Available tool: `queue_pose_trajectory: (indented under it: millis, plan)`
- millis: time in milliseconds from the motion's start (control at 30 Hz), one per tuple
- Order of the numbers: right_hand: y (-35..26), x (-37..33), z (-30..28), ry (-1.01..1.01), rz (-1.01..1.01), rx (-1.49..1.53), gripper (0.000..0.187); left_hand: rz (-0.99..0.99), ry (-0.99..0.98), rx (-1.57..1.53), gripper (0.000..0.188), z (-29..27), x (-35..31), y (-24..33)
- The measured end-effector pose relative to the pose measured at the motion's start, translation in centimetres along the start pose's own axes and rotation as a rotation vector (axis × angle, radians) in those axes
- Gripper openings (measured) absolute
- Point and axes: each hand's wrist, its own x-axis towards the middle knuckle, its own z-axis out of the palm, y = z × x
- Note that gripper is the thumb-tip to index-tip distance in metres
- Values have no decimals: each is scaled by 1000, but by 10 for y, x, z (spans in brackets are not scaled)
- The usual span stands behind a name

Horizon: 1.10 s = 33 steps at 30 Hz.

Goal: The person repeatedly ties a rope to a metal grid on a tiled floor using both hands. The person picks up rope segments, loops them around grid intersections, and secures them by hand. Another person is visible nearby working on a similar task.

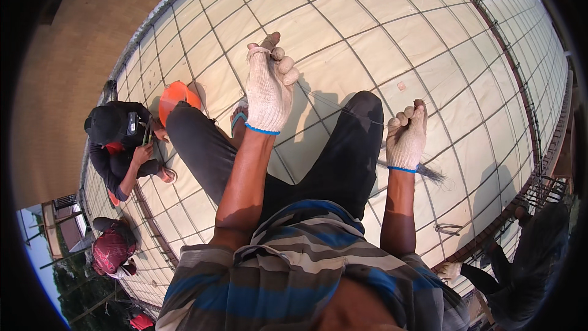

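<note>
curling, two gloved hands [269,92] have perhaps one wire bundle [431,173] beside the right [407,141].

The head camera is looking steeply down from the wearer's head, with the striped shirt [275,263] filling the near middle and the left hand [269,86] and right hand [407,138] showing close by, a little farther out. It is facing ahead over the grid of bars [380,24], which is bending toward the rim. Its wide fisheye lens is also catching a crouching co-worker [104,156] at the left and a dark-clothed person [536,263] at the near right.
</note>
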Motion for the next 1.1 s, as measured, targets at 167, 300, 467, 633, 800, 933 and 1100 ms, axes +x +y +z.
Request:
queue_pose_trajectory:
  millis: [167, 300, 467, 633, 800, 933, 1100]
  plan:
    - [-6, -21, 67, -355, -118, -771, 32, 142, -303, 1278, 60, 10, -26, -17]
    - [12, -26, 90, -544, -246, -999, 32, 127, -366, 1276, 61, 9, -33, -32]
    - [9, -35, 90, -497, -44, -787, 34, 70, -266, 1539, 67, 33, -41, -11]
    - [6, -38, 96, -394, 41, -679, 36, 17, -281, 1641, 66, 26, -38, -2]
    - [19, -37, 97, -434, -16, -699, 33, 109, -350, 1534, 62, 1, -34, -8]
    - [30, -38, 106, -538, -11, -812, 31, 123, -372, 1238, 66, -14, -33, -27]
    - [7, -38, 124, -698, 245, -854, 36, 5, -226, 877, 62, 12, -42, -18]
